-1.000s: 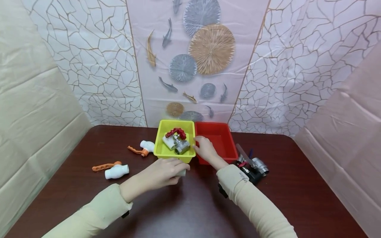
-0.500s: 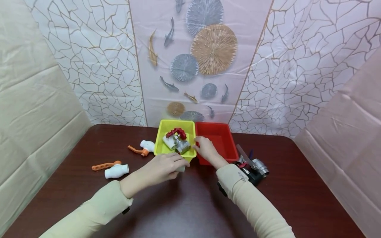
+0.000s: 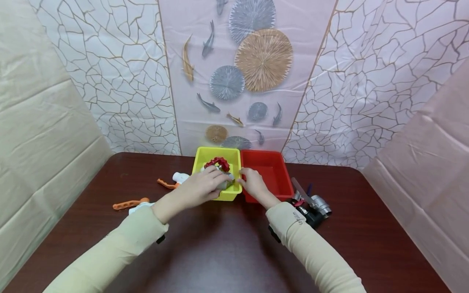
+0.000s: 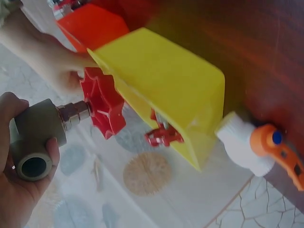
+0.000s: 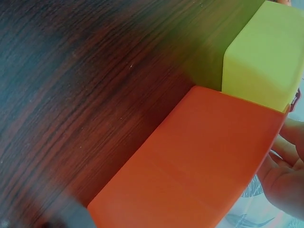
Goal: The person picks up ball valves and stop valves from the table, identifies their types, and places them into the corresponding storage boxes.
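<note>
My left hand (image 3: pixel 194 189) reaches over the front of the yellow bin (image 3: pixel 228 196). It grips the grey body of a gate valve (image 4: pixel 40 123), whose red handwheel (image 4: pixel 103 102) points toward the bin in the left wrist view. Inside the yellow bin lies a metal valve with a red handle (image 3: pixel 221 162), partly covered by this hand. My right hand (image 3: pixel 254 185) rests at the rims where the yellow bin and the red bin (image 3: pixel 272 176) meet. Its thumb and forefinger stand apart, loosely bent, with nothing seen between them.
On the left of the dark table lie two white ball valves (image 3: pixel 179 178) with orange handles, one partly behind the left sleeve. Several metal valves (image 3: pixel 320 205) lie together right of the red bin, close to the right forearm. A patterned cloth wall (image 3: pixel 234 81) stands behind.
My left hand has moved up and forward, carrying the gate valve from in front of the yellow bin to over it. The right hand has stayed at the rims.
</note>
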Demonstrator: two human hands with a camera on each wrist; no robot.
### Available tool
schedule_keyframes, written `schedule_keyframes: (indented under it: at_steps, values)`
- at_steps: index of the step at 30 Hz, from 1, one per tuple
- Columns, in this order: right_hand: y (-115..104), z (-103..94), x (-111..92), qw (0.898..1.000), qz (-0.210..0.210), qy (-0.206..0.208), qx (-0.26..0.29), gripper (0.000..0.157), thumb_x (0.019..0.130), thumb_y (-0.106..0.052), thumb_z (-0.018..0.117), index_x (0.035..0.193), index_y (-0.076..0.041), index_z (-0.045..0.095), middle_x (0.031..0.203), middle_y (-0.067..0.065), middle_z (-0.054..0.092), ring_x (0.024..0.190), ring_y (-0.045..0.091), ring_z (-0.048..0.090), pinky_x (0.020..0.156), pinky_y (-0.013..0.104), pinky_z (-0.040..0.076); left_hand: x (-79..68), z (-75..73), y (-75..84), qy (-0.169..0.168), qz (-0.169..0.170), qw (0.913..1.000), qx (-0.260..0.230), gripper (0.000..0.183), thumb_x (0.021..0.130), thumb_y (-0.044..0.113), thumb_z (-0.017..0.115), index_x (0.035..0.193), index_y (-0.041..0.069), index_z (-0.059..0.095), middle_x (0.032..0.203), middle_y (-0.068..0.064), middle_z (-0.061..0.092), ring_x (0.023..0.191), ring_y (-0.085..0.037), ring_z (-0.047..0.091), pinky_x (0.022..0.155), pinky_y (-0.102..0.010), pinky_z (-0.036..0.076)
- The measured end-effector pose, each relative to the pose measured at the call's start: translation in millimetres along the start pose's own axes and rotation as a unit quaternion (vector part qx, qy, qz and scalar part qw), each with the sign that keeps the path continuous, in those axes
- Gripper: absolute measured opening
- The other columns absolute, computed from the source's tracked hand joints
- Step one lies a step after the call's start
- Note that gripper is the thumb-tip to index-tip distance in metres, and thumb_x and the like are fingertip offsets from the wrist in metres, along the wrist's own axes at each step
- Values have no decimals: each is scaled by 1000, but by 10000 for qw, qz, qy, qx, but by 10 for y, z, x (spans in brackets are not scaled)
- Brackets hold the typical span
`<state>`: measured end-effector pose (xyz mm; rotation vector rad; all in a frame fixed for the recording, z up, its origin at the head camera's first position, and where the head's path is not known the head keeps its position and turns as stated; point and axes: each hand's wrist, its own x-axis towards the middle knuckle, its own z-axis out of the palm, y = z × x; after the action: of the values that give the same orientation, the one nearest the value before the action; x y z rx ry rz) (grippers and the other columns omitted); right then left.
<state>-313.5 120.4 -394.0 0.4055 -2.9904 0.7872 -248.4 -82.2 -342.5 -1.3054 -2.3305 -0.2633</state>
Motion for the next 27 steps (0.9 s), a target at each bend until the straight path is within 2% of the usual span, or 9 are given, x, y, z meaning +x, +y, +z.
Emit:
schedule_keyframes:
  at_steps: [3,13,18,23,27]
  values:
    - [-12,-1,2,10000,35,28,-9,40,87,-11,67,123,3,59,131,21,56,121,32,54,97,42,47,65,-34,-87,-138,-123,9998,-91,35,82,8,69,116,6,61,107,-7,65,101,-24,56,89,-35,51]
    - [-34,2,-7,9999,115,19,83,40,87,-9,66,124,4,59,133,21,54,122,32,53,97,42,47,276,-93,-340,-1049,-507,9931,165,29,89,8,60,118,5,59,109,-8,63,104,-25,57,83,-36,53]
    - [-37,16,-7,9999,45,86,-49,38,87,-9,65,122,4,60,130,21,56,119,32,56,96,42,48,402,-96,-408,-1401,-655,9878,-185,34,90,8,60,123,3,58,111,-12,61,104,-26,57,91,-36,50]
    - [-45,20,-20,9998,16,119,-126,36,88,-10,65,121,4,60,120,19,62,106,30,61,90,41,51,506,-60,-489,-1578,-710,9836,-501,35,89,7,63,123,2,59,107,-14,57,97,-25,58,86,-35,51]
    - [-54,14,-34,9998,36,107,-172,35,88,-10,65,120,4,60,117,18,63,103,29,62,88,40,53,526,-20,-532,-1722,-850,9798,-555,36,90,8,61,125,3,57,108,-14,56,98,-25,57,87,-36,50]
